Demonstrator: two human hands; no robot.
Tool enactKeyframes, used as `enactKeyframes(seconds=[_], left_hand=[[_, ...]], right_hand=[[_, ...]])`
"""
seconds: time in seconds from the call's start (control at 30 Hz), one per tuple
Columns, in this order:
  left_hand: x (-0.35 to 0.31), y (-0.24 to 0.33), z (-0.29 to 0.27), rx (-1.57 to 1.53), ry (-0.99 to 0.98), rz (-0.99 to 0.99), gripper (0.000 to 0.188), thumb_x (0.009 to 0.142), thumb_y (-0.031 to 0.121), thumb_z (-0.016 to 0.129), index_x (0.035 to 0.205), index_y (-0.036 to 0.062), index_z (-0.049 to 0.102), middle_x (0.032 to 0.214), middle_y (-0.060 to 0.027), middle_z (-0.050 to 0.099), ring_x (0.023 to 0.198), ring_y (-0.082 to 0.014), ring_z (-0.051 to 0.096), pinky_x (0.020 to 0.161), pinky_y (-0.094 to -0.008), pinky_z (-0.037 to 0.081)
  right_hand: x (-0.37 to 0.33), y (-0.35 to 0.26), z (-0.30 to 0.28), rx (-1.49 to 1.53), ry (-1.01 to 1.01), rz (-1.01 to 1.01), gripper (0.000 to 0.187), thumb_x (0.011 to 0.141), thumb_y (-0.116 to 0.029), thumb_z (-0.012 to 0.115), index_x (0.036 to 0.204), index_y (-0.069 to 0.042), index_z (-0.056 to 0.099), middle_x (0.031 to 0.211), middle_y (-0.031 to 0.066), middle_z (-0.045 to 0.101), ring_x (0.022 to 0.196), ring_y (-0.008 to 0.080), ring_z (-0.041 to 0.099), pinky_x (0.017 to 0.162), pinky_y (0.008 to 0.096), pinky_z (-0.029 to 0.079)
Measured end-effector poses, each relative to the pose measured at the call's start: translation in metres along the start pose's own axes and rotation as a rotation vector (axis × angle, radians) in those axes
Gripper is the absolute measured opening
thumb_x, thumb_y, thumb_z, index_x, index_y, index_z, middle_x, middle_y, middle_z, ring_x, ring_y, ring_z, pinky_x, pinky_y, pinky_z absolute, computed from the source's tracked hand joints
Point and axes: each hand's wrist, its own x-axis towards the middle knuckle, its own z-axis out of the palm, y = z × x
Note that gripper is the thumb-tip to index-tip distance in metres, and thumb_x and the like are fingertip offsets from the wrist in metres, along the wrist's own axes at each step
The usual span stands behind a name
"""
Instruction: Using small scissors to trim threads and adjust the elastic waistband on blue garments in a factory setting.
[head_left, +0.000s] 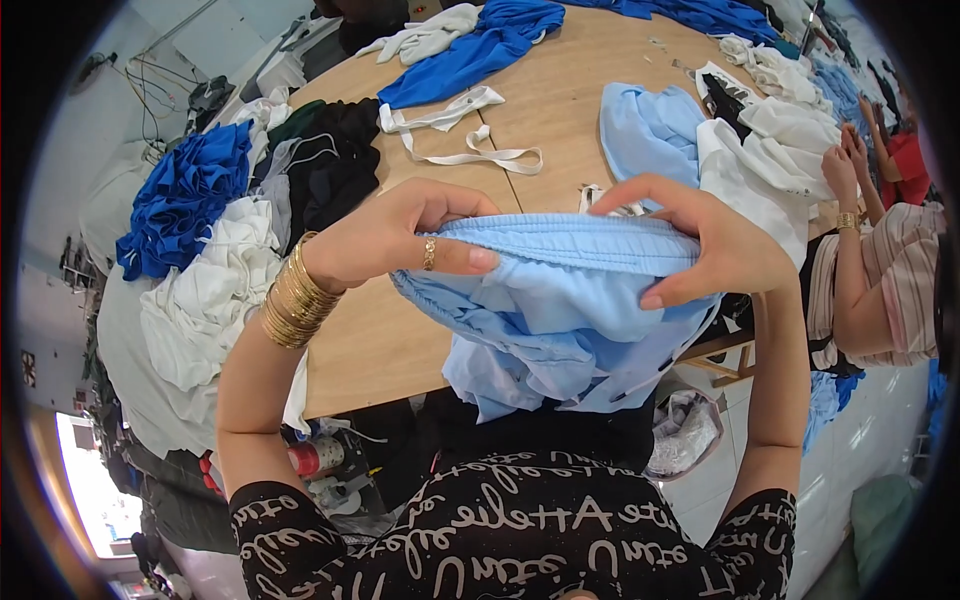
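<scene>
A light blue garment with a gathered elastic waistband hangs between my hands, above the near edge of the table. My left hand pinches the waistband at its left end, thumb in front and fingers behind. At the band's other end my right hand grips it, the thumb on the near side and the index finger arched over the top edge. Below the band the cloth falls in loose folds toward my lap. Part of the band's far side is hidden behind its front.
On the wooden table lie a white strip, another light blue garment and a blue garment. Piles of white cloth, blue cloth and black cloth sit at left. Another person stands at right.
</scene>
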Motion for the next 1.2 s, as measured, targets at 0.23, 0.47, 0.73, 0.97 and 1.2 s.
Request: enactKeyframes(seconds=[0.23,0.47,0.73,0.97,1.2], left_hand=[[0.003,-0.002,0.006,-0.072,0.014,-0.027,0.036,0.071,0.023,0.067,0.094,-0.0035,0.056,0.082,-0.0032,0.06,0.075,-0.0062,0.055,0.071,-0.0188,0.043],[0.006,-0.013,-0.009,-0.192,-0.034,-0.056,0.038,0.074,0.02,0.067,0.101,-0.0039,0.057,0.091,-0.0064,0.062,0.079,-0.0089,0.057,0.074,-0.0202,0.044],[0.0,-0.021,-0.018,-0.044,0.014,-0.054,0.034,0.072,0.02,0.07,0.095,-0.0028,0.059,0.083,-0.0033,0.062,0.074,-0.0063,0.055,0.07,-0.019,0.044],[0.0,-0.021,-0.02,0.064,0.014,-0.017,0.032,0.071,0.019,0.071,0.091,-0.0023,0.059,0.079,-0.0019,0.061,0.071,-0.0055,0.053,0.067,-0.0179,0.042],[0.002,-0.02,-0.02,0.048,0.005,-0.058,0.032,0.071,0.02,0.071,0.09,-0.0024,0.059,0.08,-0.0015,0.061,0.071,-0.0051,0.052,0.067,-0.0177,0.042]], right_hand=[[0.006,0.0,0.006,0.055,-0.021,0.218,0.05,0.065,-0.021,0.074,0.105,0.001,0.055,0.096,0.0041,0.058,0.087,0.0098,0.052,0.077,0.0207,0.04],[0.008,0.007,0.005,0.44,0.049,0.387,0.045,0.068,-0.023,0.072,0.099,0.006,0.057,0.089,0.0021,0.06,0.082,0.0059,0.052,0.073,0.018,0.041],[0.004,0.008,-0.001,0.297,-0.064,0.302,0.041,0.068,-0.016,0.072,0.099,0.007,0.059,0.087,0.0033,0.062,0.076,0.0065,0.054,0.07,0.0186,0.043],[0.0,0.009,0.001,0.361,-0.033,0.302,0.038,0.069,-0.012,0.07,0.1,0.008,0.059,0.086,0.0036,0.063,0.075,0.0058,0.054,0.069,0.0178,0.042],[0.0,0.004,0.004,0.415,0.014,0.343,0.035,0.069,-0.013,0.071,0.096,0.007,0.061,0.082,0.0017,0.062,0.072,0.0049,0.052,0.065,0.0181,0.041]])
